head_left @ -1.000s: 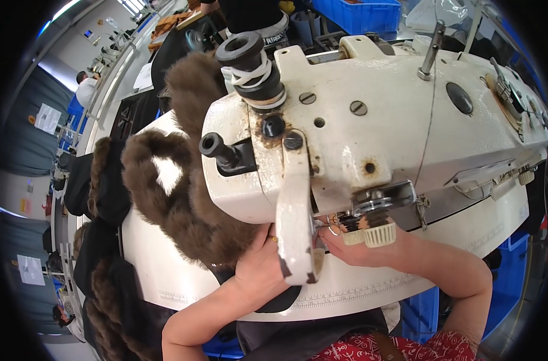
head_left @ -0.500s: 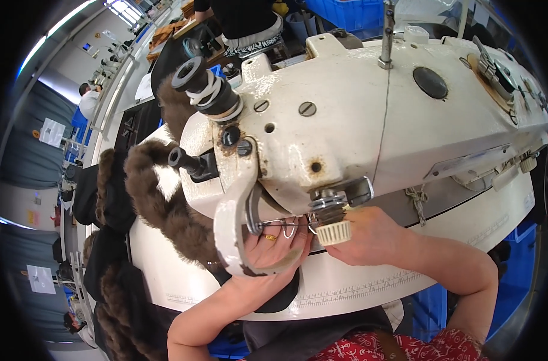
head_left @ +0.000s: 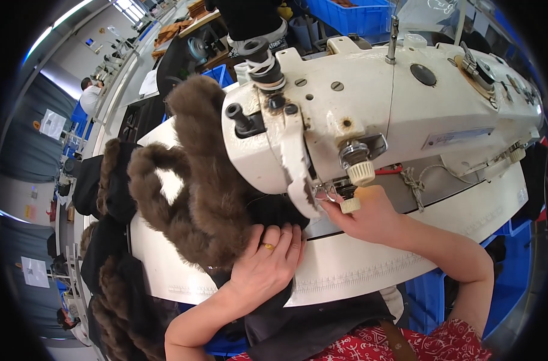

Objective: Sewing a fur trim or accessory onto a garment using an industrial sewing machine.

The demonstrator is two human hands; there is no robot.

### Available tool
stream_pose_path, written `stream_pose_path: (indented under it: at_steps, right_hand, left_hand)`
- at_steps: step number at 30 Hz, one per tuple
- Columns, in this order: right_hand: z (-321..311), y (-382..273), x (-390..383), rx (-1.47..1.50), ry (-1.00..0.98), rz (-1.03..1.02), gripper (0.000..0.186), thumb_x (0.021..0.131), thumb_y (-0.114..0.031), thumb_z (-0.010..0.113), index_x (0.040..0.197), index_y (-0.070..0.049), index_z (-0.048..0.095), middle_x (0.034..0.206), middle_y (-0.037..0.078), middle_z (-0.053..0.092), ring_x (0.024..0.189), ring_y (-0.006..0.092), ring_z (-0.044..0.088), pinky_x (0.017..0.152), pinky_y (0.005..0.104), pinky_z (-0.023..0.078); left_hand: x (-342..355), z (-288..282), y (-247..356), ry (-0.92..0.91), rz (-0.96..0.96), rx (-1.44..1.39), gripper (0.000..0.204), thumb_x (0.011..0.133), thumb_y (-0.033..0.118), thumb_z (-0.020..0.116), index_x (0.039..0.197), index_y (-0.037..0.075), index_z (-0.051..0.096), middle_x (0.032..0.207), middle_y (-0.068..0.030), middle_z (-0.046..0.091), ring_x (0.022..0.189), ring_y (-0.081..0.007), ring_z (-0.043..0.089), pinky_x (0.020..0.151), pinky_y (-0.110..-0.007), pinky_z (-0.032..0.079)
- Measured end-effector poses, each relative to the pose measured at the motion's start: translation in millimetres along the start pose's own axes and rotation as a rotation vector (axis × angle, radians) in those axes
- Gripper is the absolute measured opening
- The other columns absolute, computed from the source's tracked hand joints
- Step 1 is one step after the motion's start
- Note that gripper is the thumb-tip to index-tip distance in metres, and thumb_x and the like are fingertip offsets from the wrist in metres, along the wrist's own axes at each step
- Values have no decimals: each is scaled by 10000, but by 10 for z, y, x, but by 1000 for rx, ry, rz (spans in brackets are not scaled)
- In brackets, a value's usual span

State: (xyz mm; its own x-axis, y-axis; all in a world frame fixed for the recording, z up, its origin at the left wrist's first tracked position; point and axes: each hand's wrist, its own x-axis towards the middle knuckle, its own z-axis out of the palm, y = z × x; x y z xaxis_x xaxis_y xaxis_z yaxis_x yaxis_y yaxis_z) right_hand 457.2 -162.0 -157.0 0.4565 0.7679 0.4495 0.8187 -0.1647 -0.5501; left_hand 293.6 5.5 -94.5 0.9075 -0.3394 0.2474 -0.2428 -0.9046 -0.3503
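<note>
A cream industrial sewing machine (head_left: 406,114) fills the upper right of the head view. Brown fur trim (head_left: 208,198) joined to black fabric (head_left: 274,210) lies on the white machine table (head_left: 406,253) under the machine's head. My left hand (head_left: 268,265), with a ring on one finger, presses flat on the fur and black fabric just in front of the needle area. My right hand (head_left: 364,213) reaches under the machine arm, its fingertips pinching at the small cream knob (head_left: 349,206) and thread guide beside the needle bar.
More fur-and-black pieces (head_left: 114,301) hang off the table's left side. Blue bins (head_left: 352,15) stand behind the machine and another (head_left: 430,301) below the table at right. A person in white (head_left: 92,93) works far off at upper left.
My view has shifted, so the machine sits further right. My left hand has come out from behind the machine head and now lies flat on the fur; my right hand stays at the needle area.
</note>
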Motion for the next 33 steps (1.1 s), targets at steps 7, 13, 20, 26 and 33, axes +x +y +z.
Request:
stream_pose_path:
  at_steps: [7,13,20,26,33]
  right_hand:
    - [143,-335,131,-55,-97,40,241,915,-316,635,924,-77,664,699,88,632,544,277,628,476,387,491]
    - [136,-241,182,205,-232,190,198,935,-275,609,943,-89,674,793,81,693,699,271,680,631,393,534]
    - [-55,-299,389,341,-475,410,246,971,-294,554,954,-76,666,813,133,681,753,325,664,704,413,518]
    - [149,-189,268,233,-315,227,278,964,-314,555,997,-53,645,737,145,660,747,351,660,688,455,511]
    - [-20,-291,340,241,-464,197,270,915,-294,591,874,-40,671,714,130,680,716,346,679,688,445,535]
  left_hand:
    - [-163,-9,-27,-28,123,28,398,805,212,547,1115,-3,673,1066,-111,636,949,-228,557,969,-377,431]
    - [-151,-42,4,-7,78,-33,281,824,210,710,1029,20,695,1021,-68,652,912,-212,574,896,-366,466]
    - [-77,-4,60,19,-60,-76,288,805,219,735,1021,35,685,842,-48,585,811,-213,565,854,-364,462]
    - [-38,-7,51,43,-60,-72,210,804,182,673,942,23,667,795,-54,526,770,-202,533,796,-336,460]
    - [-56,20,63,133,-93,-133,169,739,122,737,888,74,673,795,-24,537,743,-191,534,780,-342,442]
